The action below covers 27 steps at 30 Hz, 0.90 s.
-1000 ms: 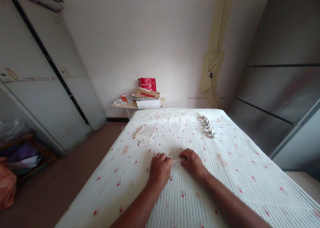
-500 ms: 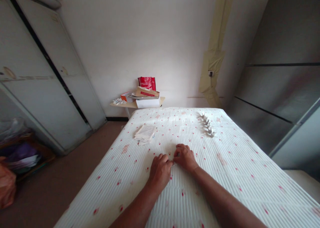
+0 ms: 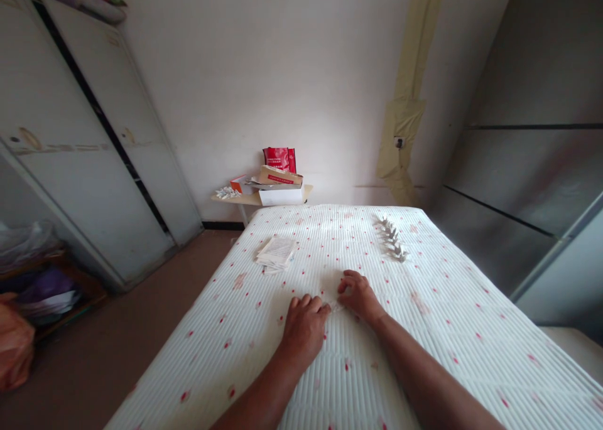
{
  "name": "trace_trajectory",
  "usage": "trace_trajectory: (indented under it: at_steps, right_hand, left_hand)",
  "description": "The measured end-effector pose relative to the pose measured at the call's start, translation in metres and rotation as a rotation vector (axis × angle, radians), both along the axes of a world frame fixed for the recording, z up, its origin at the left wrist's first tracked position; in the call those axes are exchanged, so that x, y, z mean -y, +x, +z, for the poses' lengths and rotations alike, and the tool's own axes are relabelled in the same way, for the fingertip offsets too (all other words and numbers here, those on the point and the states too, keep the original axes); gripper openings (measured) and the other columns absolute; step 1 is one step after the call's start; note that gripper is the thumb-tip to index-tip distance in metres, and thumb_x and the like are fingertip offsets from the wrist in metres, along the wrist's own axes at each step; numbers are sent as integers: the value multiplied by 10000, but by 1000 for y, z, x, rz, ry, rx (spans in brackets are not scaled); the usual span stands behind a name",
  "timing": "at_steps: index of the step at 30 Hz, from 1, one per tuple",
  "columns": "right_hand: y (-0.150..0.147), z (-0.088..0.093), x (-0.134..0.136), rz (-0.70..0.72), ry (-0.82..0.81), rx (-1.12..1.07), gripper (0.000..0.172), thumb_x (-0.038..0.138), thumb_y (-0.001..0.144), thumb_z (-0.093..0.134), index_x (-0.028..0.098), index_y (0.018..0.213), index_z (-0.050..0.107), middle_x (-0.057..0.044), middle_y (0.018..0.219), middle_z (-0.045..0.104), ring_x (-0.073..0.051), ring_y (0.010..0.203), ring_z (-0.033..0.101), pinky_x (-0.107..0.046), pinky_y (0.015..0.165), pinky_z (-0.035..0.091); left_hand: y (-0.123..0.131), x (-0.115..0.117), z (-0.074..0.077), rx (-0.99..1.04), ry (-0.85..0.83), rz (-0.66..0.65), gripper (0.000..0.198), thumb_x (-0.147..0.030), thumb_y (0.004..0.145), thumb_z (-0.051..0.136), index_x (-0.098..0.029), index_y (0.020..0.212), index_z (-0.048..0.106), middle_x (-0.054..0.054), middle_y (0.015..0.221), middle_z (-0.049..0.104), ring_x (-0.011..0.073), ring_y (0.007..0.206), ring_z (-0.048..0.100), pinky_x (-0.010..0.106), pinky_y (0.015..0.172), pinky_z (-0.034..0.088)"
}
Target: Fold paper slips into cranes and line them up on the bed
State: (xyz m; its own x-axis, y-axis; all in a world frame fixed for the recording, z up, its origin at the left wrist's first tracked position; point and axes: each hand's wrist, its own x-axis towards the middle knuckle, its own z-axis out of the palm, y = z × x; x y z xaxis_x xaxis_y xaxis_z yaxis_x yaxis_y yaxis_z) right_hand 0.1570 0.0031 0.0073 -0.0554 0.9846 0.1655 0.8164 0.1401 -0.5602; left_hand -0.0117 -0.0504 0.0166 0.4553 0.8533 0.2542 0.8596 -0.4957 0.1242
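Low over the bed, my left hand [image 3: 305, 326] has its fingers closed on the left end of a small piece of printed paper [image 3: 335, 306]. At that paper's right end my right hand [image 3: 358, 296] is closed, its thumb and index finger curled together and the lower fingers against the paper. Part of the paper is hidden under both hands. Farther off to the left lies a stack of printed paper sheets [image 3: 277, 253]. A row of small folded paper figures [image 3: 392, 238] stands beyond my right hand.
The bed has a white ribbed cover [image 3: 226, 380] with red dots. Behind its far edge, a small table [image 3: 247, 199] carries a white box [image 3: 281, 196], a red bag [image 3: 279, 159] and white folded pieces [image 3: 228, 193]. Cabinets [image 3: 108, 129] stand at the left.
My right hand has moved slightly right, away from my left hand, and more of the paper between them shows. The view has shifted a little.
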Motion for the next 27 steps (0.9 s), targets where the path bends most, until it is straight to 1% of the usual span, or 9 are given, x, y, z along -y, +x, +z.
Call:
trace_trajectory:
  at_steps: [4,8,11,16,18,21,24,27]
  right_hand:
    - [-5,1,9,32,-21,0,88,208,611,688,226,693,663,-47,1242,510,-272,1119,469,-420,856,404]
    - [-8,2,15,45,-47,49,95,197,610,676,226,698,654,-52,1265,491,-291,1175,414,-474,875,369]
    - [-7,2,14,52,-67,50,117,171,606,659,219,712,648,-53,1272,480,-283,1169,425,-455,873,379]
    - [3,-4,8,36,-68,-8,215,70,570,600,196,740,635,-68,1297,453,-254,1178,435,-384,916,380]
    - [9,-5,5,31,-62,-44,241,35,555,577,186,735,630,-77,1279,468,-244,1170,449,-360,934,374]
    - [17,-3,1,69,-45,-144,266,1,540,558,176,729,620,-85,1236,508,-234,1150,474,-354,954,365]
    - [19,1,-2,67,-10,-224,227,25,581,550,175,737,615,-85,1217,529,-231,1155,474,-366,964,353]
    - [9,3,-3,40,12,-184,155,80,622,586,176,739,619,-96,1232,518,-229,1151,470,-346,952,350]
  left_hand:
    - [0,0,0,-15,5,-1,266,-165,845,433,-246,1031,606,59,880,602,208,869,473,359,724,310]
    - [0,1,1,-19,-3,1,268,-166,846,435,-249,1033,607,57,884,608,206,866,472,359,718,303]
    - [-1,2,1,-20,2,11,290,-148,845,433,-259,1059,594,50,894,610,201,872,470,357,716,294]
    - [-1,3,2,-38,-11,6,277,-191,838,482,-276,1086,572,34,907,610,200,883,469,349,717,286]
    - [-1,3,3,-44,-19,9,278,-195,833,491,-274,1088,570,33,909,611,200,886,470,351,718,284]
    - [-2,6,5,-40,-23,3,273,-198,824,504,-270,1079,573,35,910,614,196,886,474,358,726,282]
    - [-2,9,6,-22,-14,-2,255,-208,810,528,-272,1051,578,30,894,616,194,886,479,369,745,276]
    - [-2,10,7,-20,-4,0,244,-192,805,528,-270,1031,580,25,878,616,195,877,481,378,757,270]
